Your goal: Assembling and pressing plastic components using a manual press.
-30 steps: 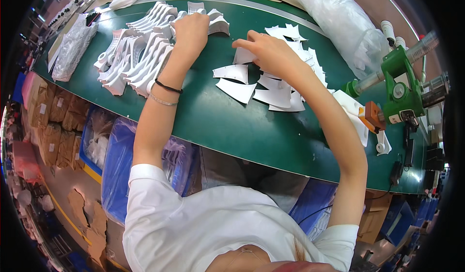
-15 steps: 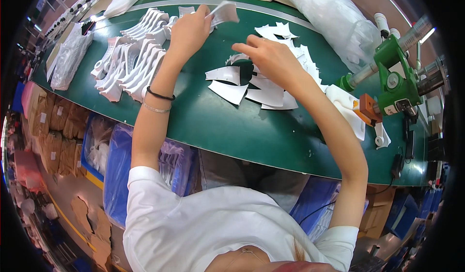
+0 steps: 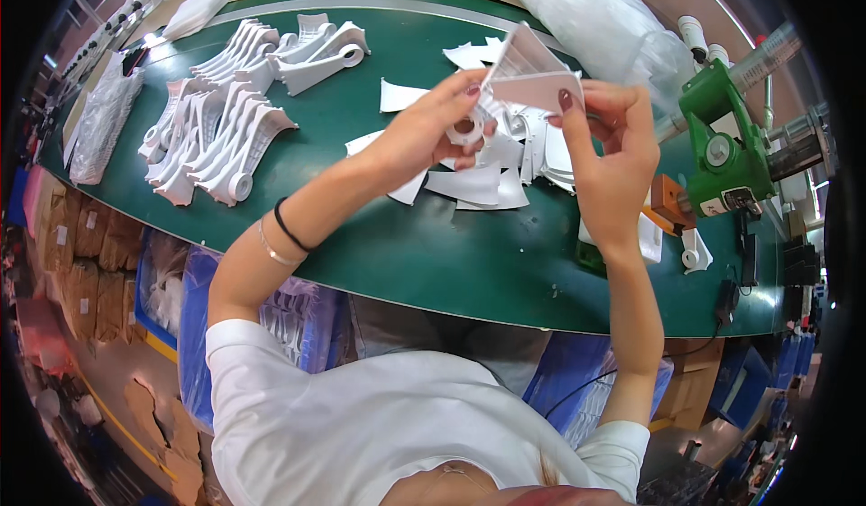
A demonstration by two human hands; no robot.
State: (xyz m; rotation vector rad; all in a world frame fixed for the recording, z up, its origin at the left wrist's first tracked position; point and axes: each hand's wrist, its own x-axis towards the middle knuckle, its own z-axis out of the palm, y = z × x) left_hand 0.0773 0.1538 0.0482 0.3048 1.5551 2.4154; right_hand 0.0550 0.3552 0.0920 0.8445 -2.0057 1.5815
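My left hand [image 3: 419,132] grips a white plastic part with a ring end [image 3: 465,131], its flared, ribbed end pointing up. Between the thumb and fingers of my right hand [image 3: 618,150] is a smooth, curved white cover piece [image 3: 537,93], held against the flared end. Whether the two are joined cannot be made out. Beneath both hands lies a loose pile of white cover pieces [image 3: 465,184] on the green table [image 3: 406,253]. At the left, rows of similar ring-ended parts [image 3: 216,145] lie side by side, with a few more [image 3: 325,55] behind them.
A green hand press [image 3: 722,141] with metal cylinders and an orange-brown block stands at the right. Beside it lies a white ring-ended part [image 3: 695,252]. A large clear plastic bag [image 3: 595,28] rests at the back. Blue bins [image 3: 198,326] sit below the table's front edge.
My left hand has come down and right from the far rows, carrying the ring-ended part. My right hand has moved right and turned up, now holding a cover piece against it.
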